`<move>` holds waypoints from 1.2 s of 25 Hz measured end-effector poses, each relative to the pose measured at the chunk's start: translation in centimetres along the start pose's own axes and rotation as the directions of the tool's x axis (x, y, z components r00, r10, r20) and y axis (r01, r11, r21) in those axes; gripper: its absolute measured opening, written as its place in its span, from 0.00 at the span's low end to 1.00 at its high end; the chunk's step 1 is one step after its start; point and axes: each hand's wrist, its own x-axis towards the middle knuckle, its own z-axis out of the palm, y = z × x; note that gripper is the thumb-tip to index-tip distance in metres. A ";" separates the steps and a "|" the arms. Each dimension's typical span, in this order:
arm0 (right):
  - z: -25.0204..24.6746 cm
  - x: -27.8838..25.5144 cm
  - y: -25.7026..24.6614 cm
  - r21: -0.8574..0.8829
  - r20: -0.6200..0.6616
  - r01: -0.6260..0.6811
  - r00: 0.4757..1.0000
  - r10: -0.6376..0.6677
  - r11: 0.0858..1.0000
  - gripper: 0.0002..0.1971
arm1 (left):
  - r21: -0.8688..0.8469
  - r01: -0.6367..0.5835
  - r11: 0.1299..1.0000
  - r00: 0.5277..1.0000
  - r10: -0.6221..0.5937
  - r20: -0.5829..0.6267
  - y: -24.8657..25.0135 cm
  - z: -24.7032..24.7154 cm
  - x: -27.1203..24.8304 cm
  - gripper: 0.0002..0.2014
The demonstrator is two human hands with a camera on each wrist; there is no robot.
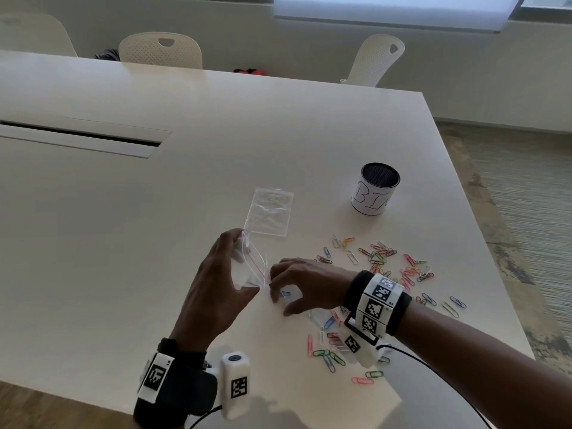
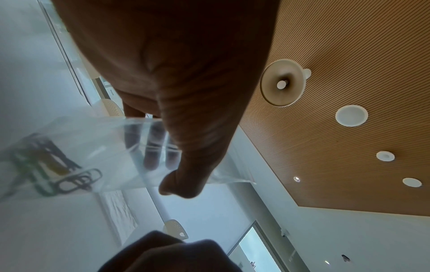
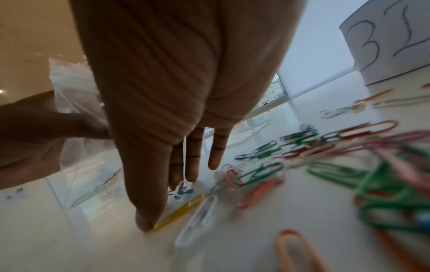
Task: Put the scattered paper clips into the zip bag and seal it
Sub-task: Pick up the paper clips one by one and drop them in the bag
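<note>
Here, the left hand pinches a clear zip bag between thumb and fingers, just above the table. The bag's red-lined mouth gapes toward the right, the line running away from the person, and a few clips lie inside. Just beside it the right hand arches down holding nothing, its straight fingertips on a blue clip. Coloured paper clips spread rightward, short of the table's edge.

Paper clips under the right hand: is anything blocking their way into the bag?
Nothing visible does. The left hand holds the zip bag with its mouth open toward the right hand, whose fingertips touch paper clips on the table; only bare table lies between.
</note>
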 end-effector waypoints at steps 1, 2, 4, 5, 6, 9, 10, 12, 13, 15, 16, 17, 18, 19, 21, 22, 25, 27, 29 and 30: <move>-0.1 -0.4 0.4 -0.002 -0.009 0.004 1.000 -0.004 1.000 0.10 | -0.002 -0.003 1.000 1.000 0.003 0.003 0.0 0.2 0.1 0.38; -0.3 -0.9 0.9 -0.003 -0.028 0.004 1.000 -0.004 1.000 0.07 | -0.005 -0.006 1.000 1.000 0.006 0.006 0.0 0.4 0.2 0.37; -0.8 -2.1 2.0 -0.021 -0.066 -0.030 0.997 0.028 0.999 0.06 | -0.013 -0.013 1.000 1.000 0.014 0.014 0.0 0.9 0.3 0.37; -1.2 -2.7 2.6 -0.046 -0.083 -0.057 0.995 0.053 0.997 0.06 | -0.018 -0.015 1.000 1.000 0.015 0.019 0.1 1.0 0.4 0.37; -1.5 -3.2 3.1 -0.073 -0.102 -0.085 0.992 0.078 0.994 0.07 | -0.022 -0.014 1.000 1.000 0.015 0.026 0.2 1.2 0.5 0.37; -2.5 -4.6 4.1 -0.136 -0.148 -0.214 0.970 0.194 0.967 0.24 | -0.029 -0.019 0.999 0.998 0.020 0.053 0.5 1.6 0.8 0.37; -2.7 -4.9 4.2 -0.163 -0.147 -0.263 0.960 0.240 0.951 0.32 | -0.030 -0.022 0.999 0.998 0.024 0.060 0.6 1.8 0.9 0.37; -2.7 -5.1 4.2 -0.222 -0.111 -0.332 0.943 0.314 0.917 0.43 | -0.027 -0.030 0.999 0.997 0.032 0.072 0.8 2.0 1.0 0.37; -2.5 -5.1 4.2 -0.244 -0.092 -0.345 0.939 0.332 0.906 0.45 | -0.025 -0.035 0.999 0.996 0.036 0.078 1.0 2.2 1.1 0.37; -1.9 -5.0 4.0 -0.243 -0.080 -0.346 0.938 0.336 0.906 0.40 | -0.021 -0.039 0.999 0.996 0.040 0.086 1.3 2.4 1.3 0.37; -1.7 -5.0 3.9 -0.216 -0.091 -0.346 0.938 0.334 0.913 0.35 | -0.019 -0.041 0.999 0.995 0.042 0.091 1.4 2.6 1.4 0.38; -1.6 -5.0 3.7 -0.182 -0.107 -0.342 0.939 0.327 0.922 0.30 | -0.016 -0.044 0.999 0.995 0.045 0.094 1.4 2.6 1.4 0.38; -1.4 -5.0 3.6 -0.149 -0.125 -0.336 0.940 0.319 0.930 0.25 | -0.014 -0.048 0.999 0.994 0.049 0.096 1.5 2.7 1.4 0.38; -1.2 -5.0 3.5 -0.132 -0.142 -0.327 0.941 0.308 0.936 0.21 | -0.012 -0.053 0.999 0.994 0.054 0.098 1.5 2.8 1.5 0.38; -0.8 -5.0 3.5 -0.136 -0.179 -0.312 0.941 0.286 0.940 0.15 | -0.009 -0.057 0.998 0.993 0.057 0.100 1.5 2.9 1.5 0.38; -0.6 -4.9 3.4 -0.133 -0.196 -0.310 0.939 0.282 0.941 0.13 | -0.007 -0.056 0.998 0.993 0.057 0.102 1.5 3.0 1.5 0.38; -0.6 -4.9 3.2 -0.094 -0.239 -0.317 0.927 0.287 0.944 0.08 | -0.007 -0.060 0.998 0.992 0.060 0.107 1.5 3.3 1.6 0.38; -0.7 -5.1 3.3 -0.059 -0.265 -0.324 0.917 0.298 0.944 0.06 | -0.008 -0.057 0.998 0.992 0.058 0.113 1.6 3.6 1.6 0.38; -0.9 -5.4 3.7 -0.004 -0.305 -0.330 0.899 0.313 0.944 0.04 | -0.010 -0.052 0.999 0.991 0.053 0.124 1.7 3.9 1.7 0.38; -1.1 -5.6 3.8 0.038 -0.330 -0.337 0.884 0.330 0.941 0.03 | -0.011 -0.049 0.999 0.990 0.050 0.130 1.8 4.0 1.7 0.38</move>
